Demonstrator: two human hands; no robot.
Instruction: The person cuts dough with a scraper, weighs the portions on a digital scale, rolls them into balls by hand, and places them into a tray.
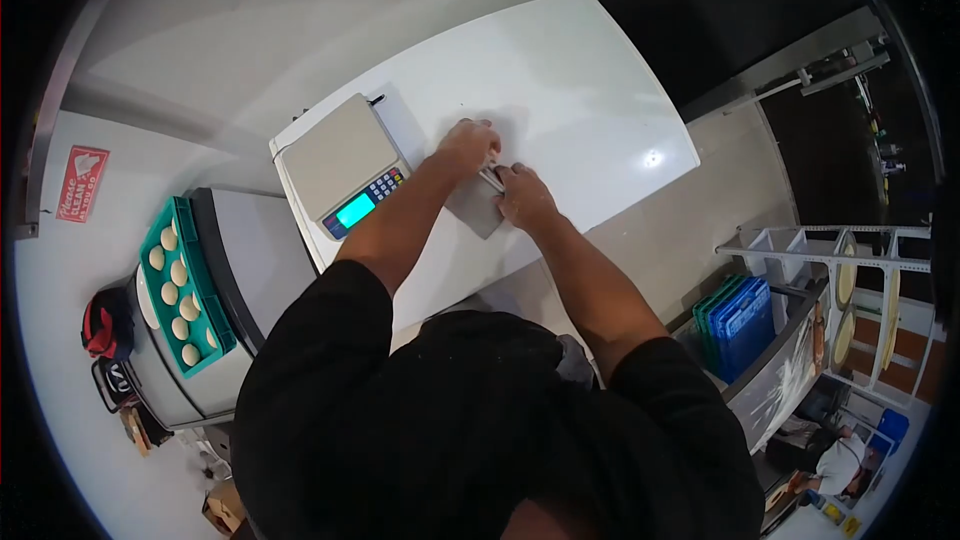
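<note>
Over the white tabletop, my left hand and my right hand are close together, both with bent, closed fingers. Between them is a flat grey piece with a pale strip along its upper edge; its exact kind is not clear. My fingers pinch it near that strip, and its lower corner points toward me. Left of my left hand stands a digital kitchen scale with a lit green display and a bare beige platform.
At left, a green crate of round dough balls rests on a grey surface. Blue and green plastic lids or trays stand at right beside a white rack. Another person is at lower right.
</note>
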